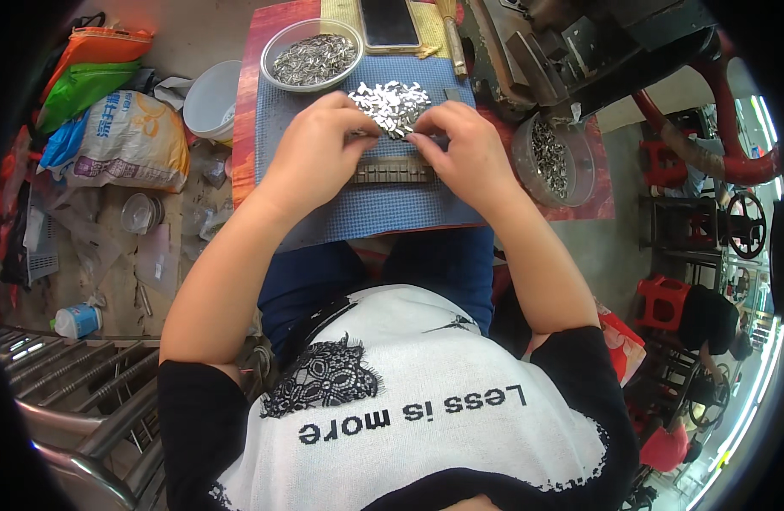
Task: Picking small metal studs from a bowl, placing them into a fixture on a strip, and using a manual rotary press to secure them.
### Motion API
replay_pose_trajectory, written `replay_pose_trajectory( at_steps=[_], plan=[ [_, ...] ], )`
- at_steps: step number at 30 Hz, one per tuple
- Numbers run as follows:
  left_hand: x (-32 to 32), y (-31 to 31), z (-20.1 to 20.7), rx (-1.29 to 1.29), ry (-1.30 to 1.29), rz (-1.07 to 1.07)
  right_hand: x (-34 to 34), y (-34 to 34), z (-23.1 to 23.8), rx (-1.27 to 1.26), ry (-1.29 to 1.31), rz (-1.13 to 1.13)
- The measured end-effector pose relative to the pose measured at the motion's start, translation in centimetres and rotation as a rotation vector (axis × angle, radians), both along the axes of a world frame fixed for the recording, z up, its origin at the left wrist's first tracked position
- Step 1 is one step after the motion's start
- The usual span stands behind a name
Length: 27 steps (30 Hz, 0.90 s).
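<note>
A heap of small shiny metal pieces (390,104) lies on a blue textured mat (324,209). My left hand (324,140) is at the heap's left edge, thumb and forefinger nearly together; anything between them is too small to make out. At the right edge, my right hand (460,146) has its fingers curled in a pinch by the pieces, and what it grips is hidden. Just in front of the heap, between my wrists, lies a slotted metal bar (392,170) with a row of notches; my hands partly cover its ends.
A clear bowl of metal pieces (315,61) stands far left, another clear bowl (552,162) to the right. A phone (389,24) and a brush (452,38) lie at the back. Dark machinery (571,51) stands back right. A white bucket (213,100) is left of the table.
</note>
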<state>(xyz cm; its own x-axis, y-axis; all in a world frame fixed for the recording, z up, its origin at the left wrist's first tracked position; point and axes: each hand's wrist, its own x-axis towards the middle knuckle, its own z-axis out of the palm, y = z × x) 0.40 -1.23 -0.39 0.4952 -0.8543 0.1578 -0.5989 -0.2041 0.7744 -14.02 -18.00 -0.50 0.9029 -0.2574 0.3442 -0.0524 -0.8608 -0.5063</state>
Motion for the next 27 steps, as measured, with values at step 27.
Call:
replay_pose_trajectory(
  at_steps=[27],
  plan=[
    [0.3, -1.5, 0.0, 0.043, -0.321, -0.088, -1.0, 1.0, 1.3, 0.023, 0.136, 0.285]
  ],
)
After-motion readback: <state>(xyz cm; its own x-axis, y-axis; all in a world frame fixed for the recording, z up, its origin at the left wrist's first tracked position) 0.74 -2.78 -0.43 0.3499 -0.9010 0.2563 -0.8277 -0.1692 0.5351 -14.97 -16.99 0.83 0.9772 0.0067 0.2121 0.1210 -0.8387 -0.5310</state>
